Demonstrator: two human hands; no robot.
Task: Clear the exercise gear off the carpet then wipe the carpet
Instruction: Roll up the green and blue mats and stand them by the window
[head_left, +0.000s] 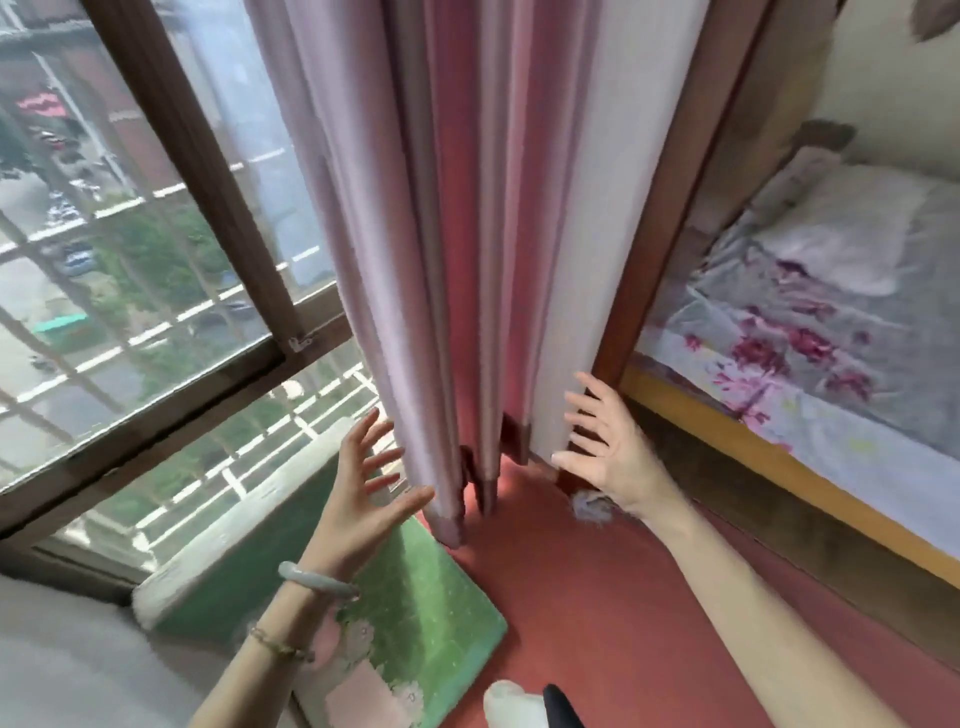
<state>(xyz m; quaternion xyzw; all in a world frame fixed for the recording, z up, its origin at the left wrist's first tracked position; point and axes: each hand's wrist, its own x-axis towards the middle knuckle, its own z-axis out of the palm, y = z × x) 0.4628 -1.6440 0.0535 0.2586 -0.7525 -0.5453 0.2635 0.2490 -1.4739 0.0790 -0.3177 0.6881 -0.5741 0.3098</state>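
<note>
Red carpet (587, 603) covers the floor between a window and a bed. A green mat (415, 618) with a flower print lies on it at the lower left. My left hand (363, 499) hovers above the mat with fingers spread, close to the hem of a pink curtain (441, 260), holding nothing. My right hand (608, 447) is spread open too, its fingertips at the white wall corner (550, 415) beside the curtain. A white object (506, 704) and a black one (563, 709) poke in at the bottom edge; what they are is unclear.
A brown-framed window (171, 218) fills the left side above a pale sill (249, 509). A bed (831, 332) with floral bedding and a wooden frame stands on the right. A small grey clump (589, 506) lies on the carpet under my right wrist.
</note>
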